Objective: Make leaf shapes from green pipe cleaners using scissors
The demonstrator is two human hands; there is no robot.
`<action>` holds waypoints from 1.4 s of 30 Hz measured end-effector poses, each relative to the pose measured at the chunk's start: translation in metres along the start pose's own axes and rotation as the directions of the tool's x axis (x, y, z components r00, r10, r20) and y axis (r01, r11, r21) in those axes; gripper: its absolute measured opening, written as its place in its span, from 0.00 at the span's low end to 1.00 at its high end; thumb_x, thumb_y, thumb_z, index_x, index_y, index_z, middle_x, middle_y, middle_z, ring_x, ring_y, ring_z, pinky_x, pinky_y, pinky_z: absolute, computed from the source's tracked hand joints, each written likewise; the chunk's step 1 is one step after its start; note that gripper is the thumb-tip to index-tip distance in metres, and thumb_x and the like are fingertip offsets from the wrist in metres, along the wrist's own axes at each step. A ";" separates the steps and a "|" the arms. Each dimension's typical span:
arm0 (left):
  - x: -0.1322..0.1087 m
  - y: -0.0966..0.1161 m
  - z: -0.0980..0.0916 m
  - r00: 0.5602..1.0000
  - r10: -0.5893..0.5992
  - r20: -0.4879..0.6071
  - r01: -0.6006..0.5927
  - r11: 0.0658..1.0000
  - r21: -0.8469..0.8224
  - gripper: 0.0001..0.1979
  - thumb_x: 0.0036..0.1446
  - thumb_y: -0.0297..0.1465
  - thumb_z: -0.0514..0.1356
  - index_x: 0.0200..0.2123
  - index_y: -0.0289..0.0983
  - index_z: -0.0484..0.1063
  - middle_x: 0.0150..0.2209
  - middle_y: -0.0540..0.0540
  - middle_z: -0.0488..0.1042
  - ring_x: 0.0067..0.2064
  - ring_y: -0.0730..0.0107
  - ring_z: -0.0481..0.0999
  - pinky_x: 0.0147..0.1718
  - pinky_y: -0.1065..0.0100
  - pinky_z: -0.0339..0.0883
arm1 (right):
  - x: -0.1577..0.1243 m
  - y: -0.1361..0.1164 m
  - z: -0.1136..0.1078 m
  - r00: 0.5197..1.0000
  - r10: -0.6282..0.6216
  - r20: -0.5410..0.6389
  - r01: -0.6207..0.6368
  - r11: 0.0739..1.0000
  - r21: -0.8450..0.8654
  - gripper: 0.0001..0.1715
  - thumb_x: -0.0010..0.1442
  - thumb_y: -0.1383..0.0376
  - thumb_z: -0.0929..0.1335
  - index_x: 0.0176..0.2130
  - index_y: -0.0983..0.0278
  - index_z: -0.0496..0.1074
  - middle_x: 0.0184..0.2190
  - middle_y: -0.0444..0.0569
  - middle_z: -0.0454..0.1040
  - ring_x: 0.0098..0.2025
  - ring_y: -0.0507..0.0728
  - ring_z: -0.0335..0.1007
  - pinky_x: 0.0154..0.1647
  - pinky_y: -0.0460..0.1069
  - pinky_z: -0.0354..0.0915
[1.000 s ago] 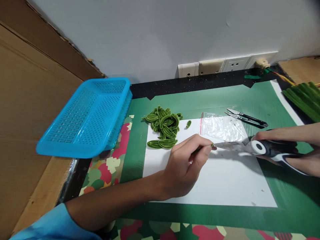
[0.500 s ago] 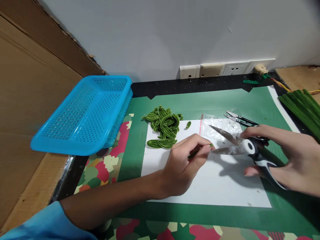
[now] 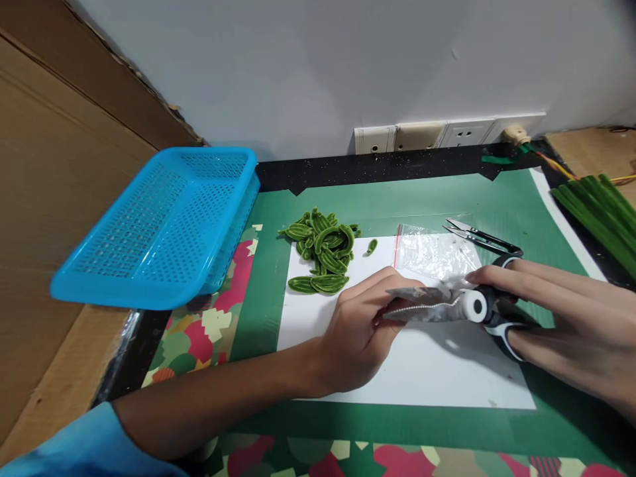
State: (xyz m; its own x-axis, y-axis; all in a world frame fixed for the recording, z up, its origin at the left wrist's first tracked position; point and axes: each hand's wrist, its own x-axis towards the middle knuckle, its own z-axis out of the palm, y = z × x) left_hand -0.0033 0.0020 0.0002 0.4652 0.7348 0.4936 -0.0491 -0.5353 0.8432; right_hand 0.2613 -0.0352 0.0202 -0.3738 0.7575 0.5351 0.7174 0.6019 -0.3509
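My right hand point(image 3: 556, 308) grips scissors point(image 3: 442, 305) with black and white handles. Their blades lie slightly apart, overlapping the fingertips of my left hand point(image 3: 360, 328) in view. The left fingers are pinched together; the green pipe cleaner piece seen in them earlier is now hidden behind blades and fingers. Just beyond the left hand, a pile of green pipe cleaner leaves point(image 3: 330, 245) rests on white paper point(image 3: 447, 371), with two longer leaves point(image 3: 318, 285) at its near side. One small green leaf point(image 3: 372, 246) lies apart, right of the pile.
A blue perforated basket point(image 3: 163, 225) stands at the left. Near the right hand are a clear zip bag point(image 3: 427, 252) and thread snips point(image 3: 481, 238). Green pipe cleaners point(image 3: 601, 212) lie bundled at far right. Wall sockets point(image 3: 422, 137) line the back.
My right hand has brought the scissors leftward to the left fingertips, and the blades have closed from wide apart to nearly together. The left hand has stayed almost in place.
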 end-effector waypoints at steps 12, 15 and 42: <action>0.004 0.006 -0.001 0.999 0.000 -0.033 -0.001 1.000 -0.014 0.10 0.70 0.19 0.56 0.41 0.35 0.76 0.36 0.46 0.77 0.37 0.69 0.75 0.37 0.69 0.72 | 0.001 0.001 0.002 0.999 -0.033 -0.013 0.031 0.995 -0.090 0.26 0.60 0.82 0.65 0.52 0.60 0.74 0.34 0.43 0.77 0.30 0.51 0.75 0.31 0.45 0.67; 0.004 0.006 -0.001 0.999 -0.008 -0.035 0.007 1.000 -0.017 0.10 0.71 0.20 0.56 0.37 0.36 0.74 0.33 0.48 0.73 0.34 0.71 0.73 0.34 0.70 0.69 | 0.000 0.003 0.000 0.999 -0.038 -0.020 0.036 0.995 -0.098 0.24 0.62 0.80 0.65 0.52 0.61 0.74 0.34 0.43 0.77 0.30 0.51 0.75 0.31 0.45 0.66; -0.003 -0.005 0.002 0.987 0.147 -0.058 -0.150 0.987 -0.051 0.10 0.68 0.20 0.62 0.49 0.37 0.76 0.37 0.43 0.79 0.36 0.68 0.76 0.33 0.68 0.73 | -0.002 0.006 0.001 0.998 -0.058 -0.029 0.058 0.998 0.001 0.28 0.62 0.77 0.69 0.58 0.58 0.77 0.37 0.47 0.78 0.31 0.55 0.77 0.30 0.49 0.71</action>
State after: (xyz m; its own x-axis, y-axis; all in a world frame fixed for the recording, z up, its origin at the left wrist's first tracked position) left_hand -0.0024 0.0020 -0.0057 0.4013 0.6710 0.6235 -0.1630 -0.6176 0.7695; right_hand 0.2657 -0.0334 0.0164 -0.3974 0.7138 0.5767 0.6940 0.6449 -0.3200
